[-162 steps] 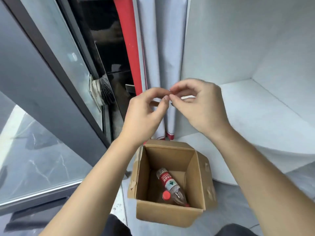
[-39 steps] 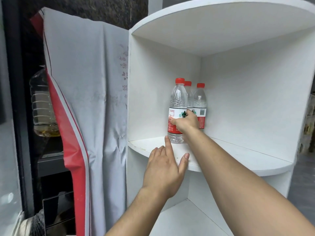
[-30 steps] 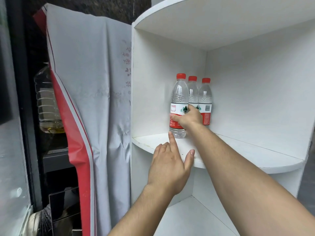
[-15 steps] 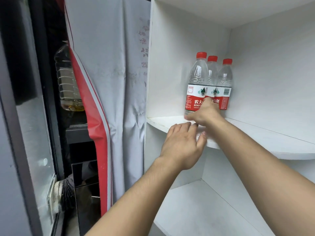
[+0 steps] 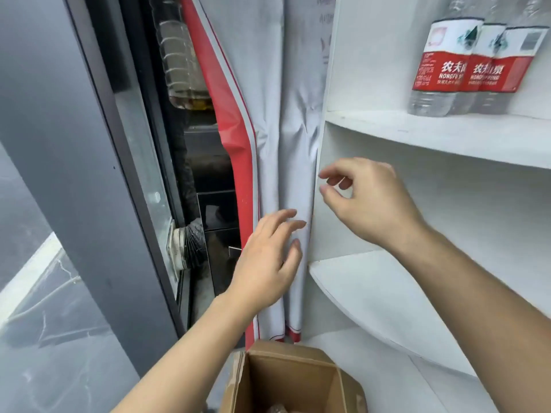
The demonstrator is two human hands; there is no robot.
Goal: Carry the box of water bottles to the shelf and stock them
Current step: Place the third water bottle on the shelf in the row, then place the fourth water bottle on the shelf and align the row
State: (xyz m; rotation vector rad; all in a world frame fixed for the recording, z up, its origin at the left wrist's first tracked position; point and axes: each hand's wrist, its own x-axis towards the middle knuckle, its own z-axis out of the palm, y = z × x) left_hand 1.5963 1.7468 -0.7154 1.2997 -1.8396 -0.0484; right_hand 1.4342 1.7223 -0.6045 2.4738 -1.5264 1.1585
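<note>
Three water bottles (image 5: pixel 447 64) with red and white labels stand close together on the upper board of the white shelf (image 5: pixel 432 135), at the top right; their caps are cut off by the frame. My right hand (image 5: pixel 366 201) hangs below that board with its fingers loosely curled and holds nothing. My left hand (image 5: pixel 268 260) is lower and to the left, fingers spread, in front of the grey cloth. The open cardboard box (image 5: pixel 292 380) sits at the bottom edge, under both hands; something shows faintly inside it.
A grey and red cloth banner (image 5: pixel 268 114) hangs left of the shelf. Behind it is a dark recess with a large plastic jug (image 5: pixel 182 61) and a duct hose (image 5: pixel 190 245). A dark metal door frame (image 5: pixel 89 174) runs down the left. A lower shelf board (image 5: pixel 372 296) is bare.
My right hand has let go of the front bottle and come down below the board. My left hand has left the shelf edge and dropped. The view has tilted down to the box.
</note>
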